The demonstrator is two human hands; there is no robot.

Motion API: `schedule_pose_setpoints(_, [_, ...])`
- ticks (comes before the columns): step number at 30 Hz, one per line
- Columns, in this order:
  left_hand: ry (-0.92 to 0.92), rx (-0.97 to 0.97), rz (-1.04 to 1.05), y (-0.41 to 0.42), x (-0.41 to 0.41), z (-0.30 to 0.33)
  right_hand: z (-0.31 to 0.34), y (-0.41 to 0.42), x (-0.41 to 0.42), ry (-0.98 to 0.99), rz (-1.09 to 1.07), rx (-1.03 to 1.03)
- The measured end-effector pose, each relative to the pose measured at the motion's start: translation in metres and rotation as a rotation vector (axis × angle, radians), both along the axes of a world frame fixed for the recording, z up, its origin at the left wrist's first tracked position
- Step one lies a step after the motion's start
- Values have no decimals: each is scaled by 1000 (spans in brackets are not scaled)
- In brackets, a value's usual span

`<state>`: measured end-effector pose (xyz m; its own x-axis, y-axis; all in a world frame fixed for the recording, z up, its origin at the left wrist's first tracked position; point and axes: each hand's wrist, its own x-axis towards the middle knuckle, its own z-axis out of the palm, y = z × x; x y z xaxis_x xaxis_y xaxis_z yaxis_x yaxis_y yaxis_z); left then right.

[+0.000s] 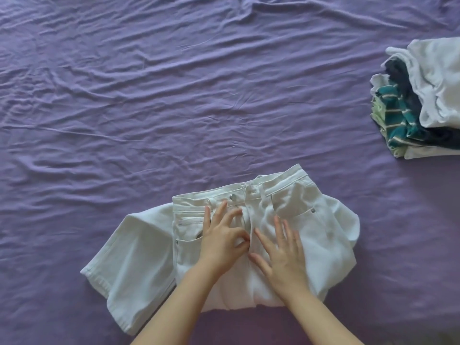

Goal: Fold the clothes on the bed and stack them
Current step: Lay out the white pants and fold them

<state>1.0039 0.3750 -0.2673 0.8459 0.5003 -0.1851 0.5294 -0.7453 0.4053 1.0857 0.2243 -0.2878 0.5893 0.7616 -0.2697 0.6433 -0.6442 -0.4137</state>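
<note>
White jeans [311, 235] lie folded on the purple bed sheet [174, 108], waistband away from me, with one leg sticking out to the left [132, 265]. My left hand [221, 240] rests on the fly area, its thumb and a finger pinching the fabric at the zipper. Just to its right, my right hand [281, 255] lies flat on the jeans with fingers spread and straight. A stack of folded clothes [423, 100] sits at the right edge of the bed, a white piece on top, with navy, teal-striped and pale green pieces under it.
Wrinkled purple sheet covers the whole view, with wide bare stretches to the left and beyond the jeans. The stack runs past the right edge of the frame.
</note>
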Motion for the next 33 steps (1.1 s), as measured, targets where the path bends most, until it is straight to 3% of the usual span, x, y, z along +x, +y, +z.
schedule_pose_setpoints(6, [34,-69,-3,2,-1,-10,-6,9,-4,-25,-31,-150])
schedule_pose_setpoints(15, [-62,-56,38,0,-6,-31,-20,7,-6,-99,-8,-147])
schedule_pose_setpoints(23, [-338,-378,404,8,-3,-27,-22,10,-7,-68,-2,-179])
schedule_pose_setpoints(28, [-309,-321,580,19,15,-23,-21,13,-10,-77,-7,-224])
schedule_pose_setpoints(30, [-262,-226,547,34,26,-21,-22,14,-11,-92,2,-229])
schedule_pose_setpoints(33, [-94,-254,406,52,38,-16,-20,13,-8,-151,21,-183])
